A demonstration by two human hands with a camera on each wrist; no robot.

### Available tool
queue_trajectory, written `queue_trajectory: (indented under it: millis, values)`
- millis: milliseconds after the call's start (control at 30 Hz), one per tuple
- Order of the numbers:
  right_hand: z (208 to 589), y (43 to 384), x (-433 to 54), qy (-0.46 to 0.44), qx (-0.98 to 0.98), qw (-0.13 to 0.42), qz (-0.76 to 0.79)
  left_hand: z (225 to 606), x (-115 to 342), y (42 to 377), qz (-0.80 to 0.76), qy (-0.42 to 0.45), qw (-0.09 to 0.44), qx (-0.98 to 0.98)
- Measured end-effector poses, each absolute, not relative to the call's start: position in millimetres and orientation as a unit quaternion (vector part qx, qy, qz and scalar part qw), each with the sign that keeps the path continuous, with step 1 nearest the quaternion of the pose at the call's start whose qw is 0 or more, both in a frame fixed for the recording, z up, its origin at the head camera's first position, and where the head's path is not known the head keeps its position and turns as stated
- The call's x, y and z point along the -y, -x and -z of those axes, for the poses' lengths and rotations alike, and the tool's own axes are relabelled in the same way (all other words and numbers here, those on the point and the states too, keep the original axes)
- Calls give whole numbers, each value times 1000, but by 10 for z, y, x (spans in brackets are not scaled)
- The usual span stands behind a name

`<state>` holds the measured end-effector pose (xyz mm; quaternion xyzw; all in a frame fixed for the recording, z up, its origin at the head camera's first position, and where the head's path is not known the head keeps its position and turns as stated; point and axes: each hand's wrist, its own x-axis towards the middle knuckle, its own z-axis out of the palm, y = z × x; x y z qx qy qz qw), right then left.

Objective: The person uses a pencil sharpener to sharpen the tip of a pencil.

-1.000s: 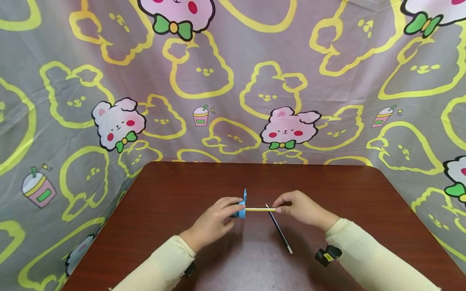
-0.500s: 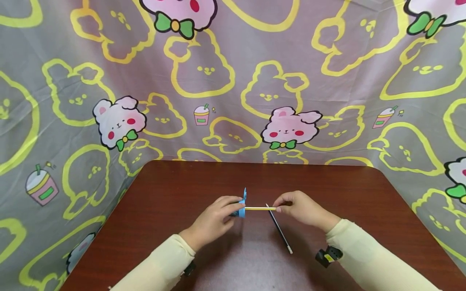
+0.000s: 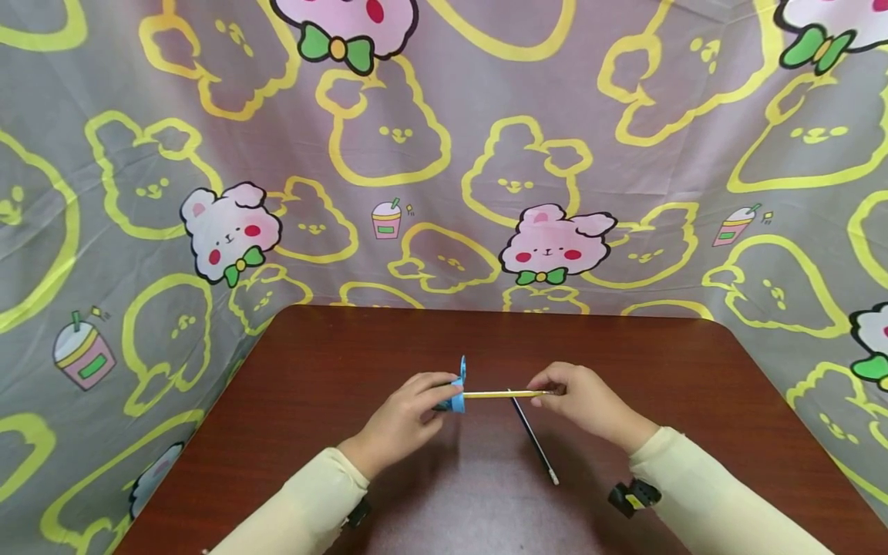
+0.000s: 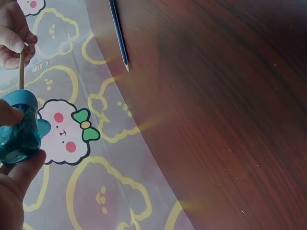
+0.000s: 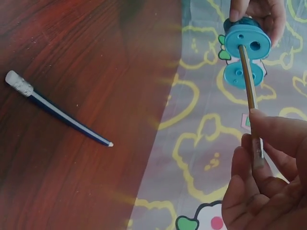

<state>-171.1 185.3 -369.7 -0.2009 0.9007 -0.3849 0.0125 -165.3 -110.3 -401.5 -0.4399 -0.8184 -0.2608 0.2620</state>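
Observation:
My left hand (image 3: 402, 420) grips a blue pencil sharpener (image 3: 458, 399) with a see-through body (image 4: 24, 136), held sideways above the table. Its round lid (image 5: 233, 75) hangs flipped away from the face, which has two holes of different size. A yellow pencil (image 3: 499, 395) lies level between my hands, its front end in the smaller-looking hole in the right wrist view. My right hand (image 3: 586, 401) pinches the pencil's back end between thumb and fingers. The pencil's point is hidden inside the sharpener.
A dark blue and white pencil (image 3: 533, 435) with a white eraser lies on the brown table (image 3: 333, 347), just below the yellow one. Patterned grey cloth (image 3: 444, 154) hangs behind and at both sides. Each wrist wears a small black camera (image 3: 634, 497).
My right hand has shifted slightly right, and a longer stretch of the yellow pencil shows between the hands. My left hand with the sharpener has moved a little left. The dark pencil lies still.

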Motion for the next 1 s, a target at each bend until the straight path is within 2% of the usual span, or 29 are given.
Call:
queue_trajectory:
  millis: [267,600,700,800,1000]
  values:
    - [3766,1712,-1914,199,-898,-25,393,4020,1122,1640,273,430,255,822]
    - [3938,1663,-1858,257,-868,-151,397,4032,1115,1632,284,430,258,817]
    - [3948,1655,-1847,277,-866,-173,378,4044,1111,1635,281,434,261,815]
    - [3927,1642,-1846,283,-877,-154,358,4058,1110,1636,273,444,267,811]
    - [3866,1644,-1874,245,-900,-10,361,4091,1112,1642,250,473,279,797]
